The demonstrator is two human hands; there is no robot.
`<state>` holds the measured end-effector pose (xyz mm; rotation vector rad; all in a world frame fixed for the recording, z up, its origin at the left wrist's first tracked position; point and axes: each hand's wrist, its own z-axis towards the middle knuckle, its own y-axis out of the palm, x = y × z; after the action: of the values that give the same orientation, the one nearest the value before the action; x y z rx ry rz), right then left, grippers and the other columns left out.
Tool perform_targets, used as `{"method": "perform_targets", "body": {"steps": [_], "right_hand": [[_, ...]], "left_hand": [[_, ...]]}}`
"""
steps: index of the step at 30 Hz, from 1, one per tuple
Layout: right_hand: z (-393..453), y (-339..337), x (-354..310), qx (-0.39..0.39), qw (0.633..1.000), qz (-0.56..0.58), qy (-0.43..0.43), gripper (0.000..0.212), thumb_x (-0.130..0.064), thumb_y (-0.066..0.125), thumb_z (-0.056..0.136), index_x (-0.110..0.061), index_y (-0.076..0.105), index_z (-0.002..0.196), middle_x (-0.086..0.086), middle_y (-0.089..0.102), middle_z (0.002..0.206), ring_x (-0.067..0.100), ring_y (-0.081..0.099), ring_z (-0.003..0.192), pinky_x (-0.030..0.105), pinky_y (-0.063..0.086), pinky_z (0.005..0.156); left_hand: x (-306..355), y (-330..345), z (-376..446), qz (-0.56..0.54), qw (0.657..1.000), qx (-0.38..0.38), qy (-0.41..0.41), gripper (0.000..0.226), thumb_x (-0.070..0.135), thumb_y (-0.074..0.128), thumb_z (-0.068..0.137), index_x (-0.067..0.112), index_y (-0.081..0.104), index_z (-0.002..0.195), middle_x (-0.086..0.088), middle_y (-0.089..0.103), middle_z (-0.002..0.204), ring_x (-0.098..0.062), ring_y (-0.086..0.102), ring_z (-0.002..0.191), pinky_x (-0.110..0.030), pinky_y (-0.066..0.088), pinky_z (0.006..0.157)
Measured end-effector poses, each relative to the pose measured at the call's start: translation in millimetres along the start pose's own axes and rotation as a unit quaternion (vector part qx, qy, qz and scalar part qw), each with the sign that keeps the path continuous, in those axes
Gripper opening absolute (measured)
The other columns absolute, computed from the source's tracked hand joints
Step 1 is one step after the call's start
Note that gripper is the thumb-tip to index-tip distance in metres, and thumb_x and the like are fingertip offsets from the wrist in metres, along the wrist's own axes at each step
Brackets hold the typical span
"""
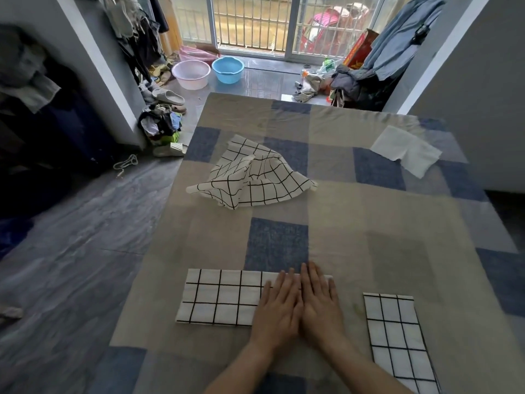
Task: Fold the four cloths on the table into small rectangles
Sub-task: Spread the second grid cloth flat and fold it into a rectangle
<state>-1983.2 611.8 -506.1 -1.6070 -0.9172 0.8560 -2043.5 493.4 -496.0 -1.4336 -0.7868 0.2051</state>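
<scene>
On the floor at far left lie a heap of clothes [160, 122] and some slippers [168, 97], with a pink basin [191, 74] and a blue basin [228, 69] farther back near the barred window [272, 21]; the tabletop [369, 223], covered in a cloth of blue, beige and grey squares, fills the middle and right of the view.

Nearest the left on the tabletop lies a white cloth with a black grid, the long folded cloth [218, 297], a flat wide strip close to the near edge; beyond it, toward the middle of the tabletop and well apart, sits the crumpled grid cloth [255, 177], unfolded and bunched into ridges.

The left hand [279, 304] lies palm down on the right end of the long folded cloth, its fingers [279, 282] straight and together, pressing flat and gripping nothing; the right hand [319, 297] lies just beside it, the two touching along their inner edges, its fingers [311, 275] likewise straight and flat on the cloth's right end, reaching its far edge, with nothing held.

Right of the hands, near but apart, lies the small folded cloth [397, 336], a narrow grid rectangle running toward the near edge; at the far right of the tabletop lies the plain white cloth [406, 150], spread loosely and not squared.
</scene>
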Motion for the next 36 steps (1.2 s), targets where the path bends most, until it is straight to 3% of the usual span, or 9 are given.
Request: {"method": "perform_targets", "body": {"steps": [2,8,12,16,20,23,27,32,36], "right_hand": [[1.4,1.4,1.0,0.014,1.0,0.014,0.009,0.065,-0.038,0.028,0.093,-0.01,0.024,0.152,0.007,0.021,0.16,0.018,0.013,0.147,0.043,0.008,0.116],[-0.8,0.9,0.7,0.065,0.998,0.021,0.013,0.064,-0.043,0.02,0.096,-0.016,0.015,0.154,0.002,0.01,0.162,0.012,0.004,0.148,0.037,-0.003,0.118],[-2.6,-0.7,0.5,0.064,0.998,0.027,0.006,0.064,-0.043,0.016,0.097,-0.013,0.013,0.153,0.003,0.01,0.162,0.012,0.002,0.148,0.036,-0.002,0.118],[-1.2,-13.8,-26.9,0.065,0.994,0.07,0.046,0.069,-0.039,0.019,0.093,-0.009,0.004,0.153,0.006,0.002,0.163,0.018,0.004,0.149,0.045,0.003,0.118],[-1.8,-22.1,-112.2,0.079,0.984,0.114,-0.114,0.065,-0.037,0.033,0.095,-0.013,0.018,0.154,0.006,0.013,0.162,0.019,0.009,0.149,0.046,0.011,0.115],[4.8,-13.8,-147.9,0.05,0.984,0.111,-0.133,0.063,-0.034,0.036,0.094,-0.016,0.021,0.152,0.004,0.023,0.16,0.018,0.011,0.148,0.044,0.011,0.114],[3.6,1.7,-117.9,0.009,0.992,0.062,-0.111,0.062,-0.041,0.036,0.094,-0.014,0.031,0.15,0.003,0.032,0.156,0.016,0.016,0.146,0.042,0.012,0.113],[-5.2,-3.4,-40.5,0.011,0.998,0.045,-0.035,0.061,-0.042,0.027,0.098,-0.017,0.02,0.153,0.0,0.019,0.16,0.012,0.008,0.147,0.038,0.003,0.116],[-21.6,-11.4,17.0,0.011,0.999,0.041,0.003,0.06,-0.045,0.014,0.1,-0.022,0.008,0.154,0.0,0.015,0.161,0.012,0.006,0.147,0.034,-0.003,0.116]], "left_hand": [[-10.3,3.2,-5.3,0.009,1.0,-0.001,-0.019,0.054,0.037,0.032,0.097,0.016,0.042,0.146,0.0,0.025,0.157,-0.018,0.029,0.144,-0.043,0.019,0.112],[-86.9,-23.2,-37.9,0.056,0.992,0.006,-0.116,0.057,0.036,0.03,0.099,0.026,0.02,0.154,0.004,0.013,0.162,-0.017,0.01,0.149,-0.044,0.007,0.116],[-128.4,-37.0,-61.4,0.069,0.987,-0.002,-0.147,0.057,0.04,0.027,0.099,0.029,0.017,0.154,0.005,0.011,0.162,-0.017,0.011,0.149,-0.041,0.004,0.116],[-131.6,-40.4,-64.0,0.06,0.987,-0.017,-0.151,0.059,0.042,0.028,0.098,0.03,0.015,0.154,0.004,0.012,0.162,-0.016,0.004,0.148,-0.041,0.003,0.115],[-130.9,-41.2,-62.3,0.075,0.986,-0.022,-0.148,0.062,0.043,0.032,0.097,0.028,0.014,0.154,0.001,0.018,0.16,-0.019,0.006,0.147,-0.042,0.002,0.114],[-132.6,-46.9,-59.0,0.103,0.984,-0.046,-0.14,0.069,0.045,0.026,0.097,0.029,-0.008,0.153,-0.001,0.007,0.162,-0.017,0.002,0.147,-0.042,-0.006,0.112],[-136.0,-46.5,-57.5,0.082,0.982,-0.067,-0.154,0.068,0.046,0.033,0.095,0.03,0.004,0.154,0.003,0.017,0.159,-0.014,-0.006,0.148,-0.038,-0.002,0.112],[-140.9,-42.6,-58.0,0.07,0.983,-0.083,-0.149,0.064,0.046,0.03,0.096,0.033,0.007,0.154,0.005,0.004,0.163,-0.012,-0.012,0.147,-0.036,-0.006,0.113],[-138.2,-49.6,-54.8,0.045,0.986,-0.084,-0.133,0.062,0.056,0.007,0.089,0.049,-0.03,0.138,0.01,-0.026,0.155,0.002,-0.044,0.13,-0.029,-0.03,0.105]]}}
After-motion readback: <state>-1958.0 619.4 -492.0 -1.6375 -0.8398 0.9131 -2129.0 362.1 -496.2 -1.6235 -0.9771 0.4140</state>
